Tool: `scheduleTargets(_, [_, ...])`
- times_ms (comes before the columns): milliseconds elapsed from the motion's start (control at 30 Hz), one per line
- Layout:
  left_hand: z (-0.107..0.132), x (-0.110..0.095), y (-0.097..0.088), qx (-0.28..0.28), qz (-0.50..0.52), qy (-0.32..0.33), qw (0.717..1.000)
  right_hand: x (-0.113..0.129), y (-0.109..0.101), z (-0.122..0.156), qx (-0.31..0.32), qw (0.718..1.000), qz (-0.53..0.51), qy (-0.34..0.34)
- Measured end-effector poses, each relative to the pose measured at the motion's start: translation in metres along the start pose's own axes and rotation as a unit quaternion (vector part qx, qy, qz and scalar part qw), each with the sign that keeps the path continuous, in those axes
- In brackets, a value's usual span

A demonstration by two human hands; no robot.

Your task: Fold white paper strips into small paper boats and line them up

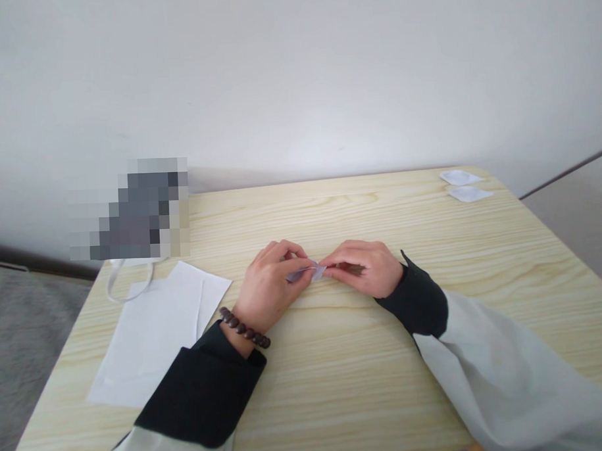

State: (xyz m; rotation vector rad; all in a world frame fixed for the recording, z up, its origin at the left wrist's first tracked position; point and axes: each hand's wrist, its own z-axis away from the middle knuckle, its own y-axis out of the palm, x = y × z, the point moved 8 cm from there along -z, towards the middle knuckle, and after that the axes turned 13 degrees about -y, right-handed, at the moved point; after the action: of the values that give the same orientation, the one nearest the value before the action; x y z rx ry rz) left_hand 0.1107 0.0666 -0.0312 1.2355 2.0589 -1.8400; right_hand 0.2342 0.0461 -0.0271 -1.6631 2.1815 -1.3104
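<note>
A small folded piece of white paper [307, 272] is pinched between both hands at the middle of the light wooden table [336, 395]. My left hand [269, 286] has its fingers curled onto the paper's left end; a brown bead bracelet [244, 328] circles that wrist. My right hand [364, 266] is closed on the paper's right end, knuckles up, resting on the tabletop. Both sleeves are black at the cuff and pale grey above.
White paper sheets [151, 333] lie on the table's left side, with a white cord loop [128, 281] at their far edge. Two small folded white paper pieces [465, 185] sit at the far right corner. A blurred dark object [132, 211] stands at the far left. A white wall lies behind.
</note>
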Motion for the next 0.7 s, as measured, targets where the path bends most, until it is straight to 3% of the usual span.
scheduleTargets(300, [0.0002, -0.0011, -0.0009, -0.002, 0.007, 0.010, 1.000, -0.0039, -0.0040, 0.0004, -0.011, 1.000, 0.005, 0.028])
scheduleTargets(467, [0.0001, 0.0006, -0.0011, -0.005, 0.011, 0.008, 1.000, -0.0019, -0.0061, 0.0003, -0.001, 0.999, 0.045, -0.027])
scheduleTargets(700, [-0.0005, 0.0003, 0.0003, 0.002, 0.011, 0.005, 1.000, 0.0006, 0.0000, -0.0007, 0.001, 0.998, 0.065, -0.017])
